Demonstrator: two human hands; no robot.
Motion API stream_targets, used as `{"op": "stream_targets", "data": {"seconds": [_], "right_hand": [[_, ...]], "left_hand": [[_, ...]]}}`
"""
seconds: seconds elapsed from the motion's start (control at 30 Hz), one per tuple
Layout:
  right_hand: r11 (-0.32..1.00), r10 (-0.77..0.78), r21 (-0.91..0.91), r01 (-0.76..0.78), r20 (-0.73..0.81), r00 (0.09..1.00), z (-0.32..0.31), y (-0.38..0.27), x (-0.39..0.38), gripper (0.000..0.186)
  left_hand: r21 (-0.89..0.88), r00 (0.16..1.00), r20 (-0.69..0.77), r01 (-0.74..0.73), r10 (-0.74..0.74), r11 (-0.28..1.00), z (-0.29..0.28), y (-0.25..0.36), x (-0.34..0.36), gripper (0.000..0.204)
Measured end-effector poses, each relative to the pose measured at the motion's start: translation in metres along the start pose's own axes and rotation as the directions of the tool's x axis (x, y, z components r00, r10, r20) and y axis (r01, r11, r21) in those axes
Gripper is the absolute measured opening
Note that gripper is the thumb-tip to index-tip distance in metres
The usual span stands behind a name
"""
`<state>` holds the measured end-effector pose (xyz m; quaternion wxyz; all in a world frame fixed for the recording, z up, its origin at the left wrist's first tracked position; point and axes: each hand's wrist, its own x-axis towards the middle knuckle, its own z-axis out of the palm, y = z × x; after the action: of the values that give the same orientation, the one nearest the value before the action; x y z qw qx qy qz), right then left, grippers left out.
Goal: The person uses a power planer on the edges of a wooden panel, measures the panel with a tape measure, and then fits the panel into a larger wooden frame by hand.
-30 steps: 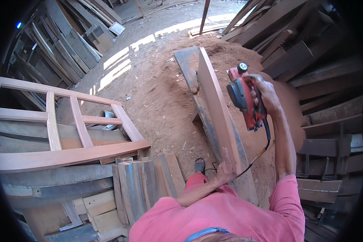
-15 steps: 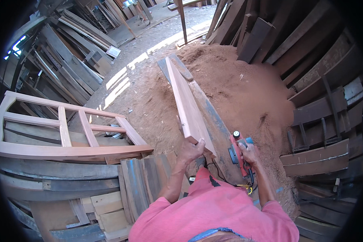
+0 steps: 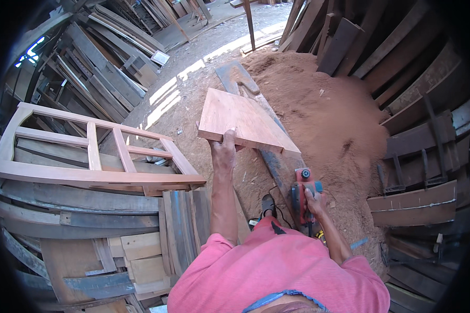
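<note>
My left hand (image 3: 224, 151) grips a light reddish wooden board (image 3: 245, 119) by its near edge, thumb on top and fingers beneath. The board is lifted and tilted, with its broad face up, above a long worn plank bench (image 3: 275, 169). Over on the right, my right hand (image 3: 316, 202) is closed round the handle of a red and teal electric hand planer (image 3: 299, 190). The planer rests on or just over the near end of the bench; its underside is hidden.
A panelled wooden frame (image 3: 96, 177) lies on stacked timber at the left. Heaped sawdust (image 3: 329, 117) covers the ground right of the bench. Dark planks (image 3: 342, 44) lean at the far right. A cord (image 3: 283, 213) runs beside my foot (image 3: 268, 204).
My left hand has raised the board and turned it from on edge to broad face up, its near end swinging forward. The planer has moved slightly left, now more upright.
</note>
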<state>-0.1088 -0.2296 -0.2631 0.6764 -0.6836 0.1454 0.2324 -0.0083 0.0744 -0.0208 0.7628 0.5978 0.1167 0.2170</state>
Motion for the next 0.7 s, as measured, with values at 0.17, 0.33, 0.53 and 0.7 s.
{"op": "stream_targets", "data": {"seconds": [0.17, 0.33, 0.53, 0.7], "right_hand": [[0.999, 0.021, 0.034, -0.02, -0.023, 1.0, 0.004, 0.005, -0.002, 0.039], [0.995, -0.082, -0.06, 0.082, -0.002, 0.997, -0.001, 0.031, 0.01, 0.037], [0.998, -0.025, -0.052, 0.025, 0.004, 1.0, -0.007, 0.022, -0.001, 0.047], [0.948, -0.208, -0.285, 0.144, -0.207, 0.956, -0.055, 0.04, -0.023, 0.061]], "left_hand": [[-0.056, 1.0, -0.017, 0.015, -0.016, 0.998, -0.009, 0.004, 0.001, 0.069], [-0.075, 0.998, -0.055, -0.004, 0.0, 0.997, -0.011, 0.0, 0.0, 0.065], [-0.194, 0.997, -0.071, 0.017, -0.032, 0.981, -0.029, -0.02, -0.008, 0.058], [-0.252, 0.999, -0.04, 0.022, -0.033, 0.967, -0.032, -0.021, -0.02, 0.067]]}}
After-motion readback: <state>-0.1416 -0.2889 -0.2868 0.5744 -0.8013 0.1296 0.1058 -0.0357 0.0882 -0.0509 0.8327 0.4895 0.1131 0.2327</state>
